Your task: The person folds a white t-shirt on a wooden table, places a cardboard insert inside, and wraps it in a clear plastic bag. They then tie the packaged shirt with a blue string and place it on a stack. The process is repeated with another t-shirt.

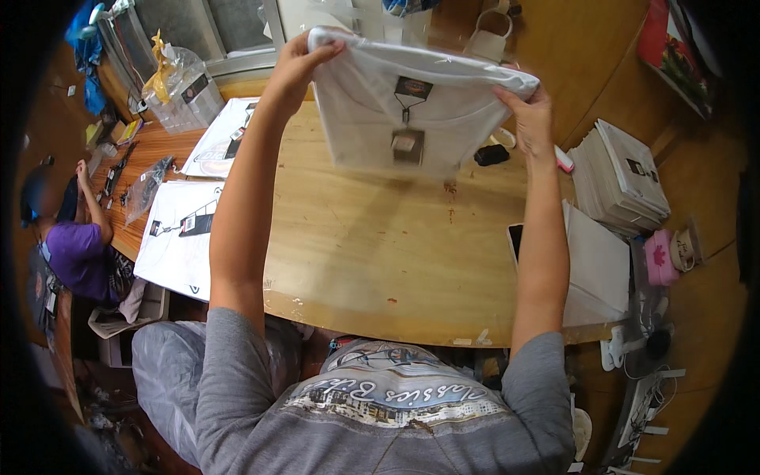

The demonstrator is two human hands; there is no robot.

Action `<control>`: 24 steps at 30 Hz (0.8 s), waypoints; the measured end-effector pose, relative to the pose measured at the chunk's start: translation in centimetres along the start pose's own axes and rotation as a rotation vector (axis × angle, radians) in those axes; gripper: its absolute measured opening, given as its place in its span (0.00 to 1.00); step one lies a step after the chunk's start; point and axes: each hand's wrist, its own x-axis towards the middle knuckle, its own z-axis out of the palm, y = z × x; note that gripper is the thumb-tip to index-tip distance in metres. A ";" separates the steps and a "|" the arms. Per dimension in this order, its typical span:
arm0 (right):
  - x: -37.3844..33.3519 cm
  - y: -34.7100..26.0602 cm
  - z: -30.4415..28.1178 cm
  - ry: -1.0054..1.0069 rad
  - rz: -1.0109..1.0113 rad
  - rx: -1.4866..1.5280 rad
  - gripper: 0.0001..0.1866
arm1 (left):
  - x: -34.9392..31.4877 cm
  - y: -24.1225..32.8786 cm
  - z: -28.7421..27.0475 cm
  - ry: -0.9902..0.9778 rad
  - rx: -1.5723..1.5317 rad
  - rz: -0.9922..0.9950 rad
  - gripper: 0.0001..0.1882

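A folded white shirt in a clear plastic bag hangs upright above the far part of the wooden table. Its dark hang tags and cord show through the plastic. My left hand pinches the upper left corner of the bag, and my right hand grips the upper right corner. Both arms are stretched forward. Beyond the bag's lower right edge lies a small black object that I cannot make out.
White folded shirts with tags lie on the left. At right are a tall stack of bagged shirts, flat clear bags and a pink container. A person in purple sits at the far left.
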 end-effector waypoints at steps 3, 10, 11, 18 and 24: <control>-4.1 0.7 -0.9 -0.107 -0.071 -0.062 0.10 | -5.4 -3.5 -0.1 -0.021 0.127 -0.031 0.13; -23.5 8.0 -4.5 -0.527 0.342 -0.610 0.09 | -22.5 -16.8 1.2 -0.517 0.721 0.009 0.20; -24.8 7.7 -5.0 -0.741 0.142 -0.747 0.12 | -24.5 -16.3 1.7 -0.458 0.664 -0.077 0.22; -23.7 4.3 5.5 -0.394 0.480 -0.280 0.12 | -28.0 -13.8 2.8 0.108 0.285 -0.774 0.19; -26.6 7.2 15.7 -0.788 0.546 -0.280 0.09 | -28.3 -13.6 2.0 0.069 0.040 -0.970 0.24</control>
